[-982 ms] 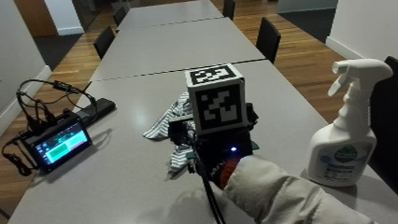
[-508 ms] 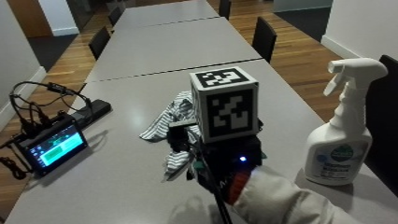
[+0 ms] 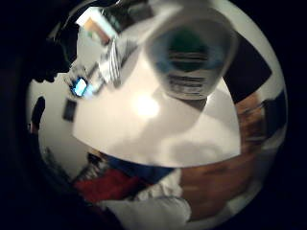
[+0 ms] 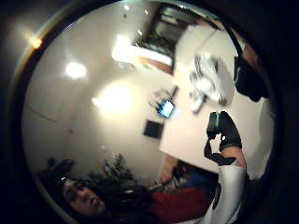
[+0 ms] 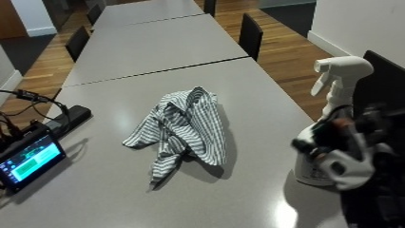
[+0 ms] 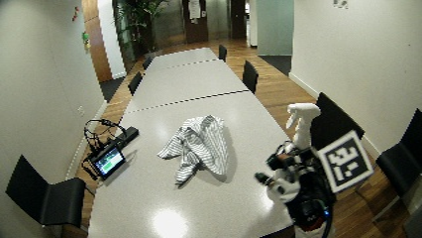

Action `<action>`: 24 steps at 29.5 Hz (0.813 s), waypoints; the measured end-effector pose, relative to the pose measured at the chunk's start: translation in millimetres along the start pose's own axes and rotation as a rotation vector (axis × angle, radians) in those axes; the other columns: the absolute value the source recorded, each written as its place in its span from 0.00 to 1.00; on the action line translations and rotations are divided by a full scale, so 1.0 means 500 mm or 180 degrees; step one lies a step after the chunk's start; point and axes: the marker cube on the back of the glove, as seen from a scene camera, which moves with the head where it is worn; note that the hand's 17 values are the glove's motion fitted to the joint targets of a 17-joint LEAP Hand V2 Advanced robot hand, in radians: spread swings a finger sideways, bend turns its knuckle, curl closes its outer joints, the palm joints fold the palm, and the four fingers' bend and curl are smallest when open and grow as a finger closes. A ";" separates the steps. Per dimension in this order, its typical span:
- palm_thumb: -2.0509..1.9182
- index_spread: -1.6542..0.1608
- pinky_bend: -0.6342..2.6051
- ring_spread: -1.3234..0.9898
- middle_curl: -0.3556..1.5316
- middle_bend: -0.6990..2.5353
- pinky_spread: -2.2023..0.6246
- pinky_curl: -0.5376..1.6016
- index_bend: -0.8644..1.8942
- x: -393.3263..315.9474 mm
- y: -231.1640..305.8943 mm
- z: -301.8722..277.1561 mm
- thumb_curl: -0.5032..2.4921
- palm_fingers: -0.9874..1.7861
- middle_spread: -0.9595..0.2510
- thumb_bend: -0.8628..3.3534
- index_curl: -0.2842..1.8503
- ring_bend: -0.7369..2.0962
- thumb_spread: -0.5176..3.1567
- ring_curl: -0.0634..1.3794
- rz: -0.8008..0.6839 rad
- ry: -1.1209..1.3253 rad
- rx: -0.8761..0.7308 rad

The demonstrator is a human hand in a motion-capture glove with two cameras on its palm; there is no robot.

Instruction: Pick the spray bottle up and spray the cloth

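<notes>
From the outside view, the right hand (image 5: pixel 345 159) is right up against the spray bottle (image 5: pixel 332 118) at the near right edge of the tabletop (image 5: pixel 158 52), covering its lower body. I cannot tell whether the fingers are wrapped round it. The bottle stands upright on the tabletop, so I judge the pick-up is not yet done and spraying is left. The cloth (image 5: pixel 183 130) lies crumpled mid-tabletop, well apart from the bottle.

In the wide outside view: 1 spray bottle (image 6: pixel 302 124), 1 cloth (image 6: pixel 196 146), 1 small lit screen (image 6: pixel 109 161) near the far edge.

In the little finger side palm view, the bottle's label (image 3: pixel 189 62) fills much of the picture, so it is close to the palm.

In the thumb side palm view, the cloth (image 4: pixel 205 81) and 1 screen (image 4: pixel 166 108) show, but no bottle.
</notes>
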 end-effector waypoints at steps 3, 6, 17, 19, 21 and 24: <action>0.76 0.78 0.35 0.51 0.39 0.40 0.71 0.41 0.42 0.076 -0.019 -0.078 0.32 0.68 0.71 0.24 0.32 0.47 0.32 0.31 0.0148 -0.0383 0.0839; 0.76 0.78 0.34 0.50 0.39 0.38 0.70 0.41 0.40 0.144 -0.061 -0.122 0.32 0.67 0.69 0.24 0.32 0.48 0.33 0.31 0.0101 -0.0378 0.1235; 0.79 0.77 0.32 0.51 0.41 0.39 0.72 0.39 0.38 0.230 -0.140 -0.125 0.34 0.80 0.69 0.23 0.32 0.44 0.31 0.29 0.0112 -0.0755 0.1034; 0.79 0.77 0.33 0.50 0.42 0.39 0.71 0.40 0.38 0.224 -0.122 -0.127 0.34 0.82 0.69 0.22 0.33 0.47 0.30 0.32 0.0157 -0.0706 0.1270; 0.79 0.77 0.33 0.50 0.42 0.39 0.70 0.42 0.38 0.225 -0.103 -0.137 0.35 0.83 0.69 0.22 0.34 0.48 0.29 0.33 0.0206 -0.0598 0.1503; 0.80 0.77 0.34 0.49 0.43 0.40 0.69 0.43 0.38 0.255 -0.087 -0.170 0.36 0.83 0.68 0.22 0.35 0.48 0.27 0.35 0.0199 -0.0348 0.1757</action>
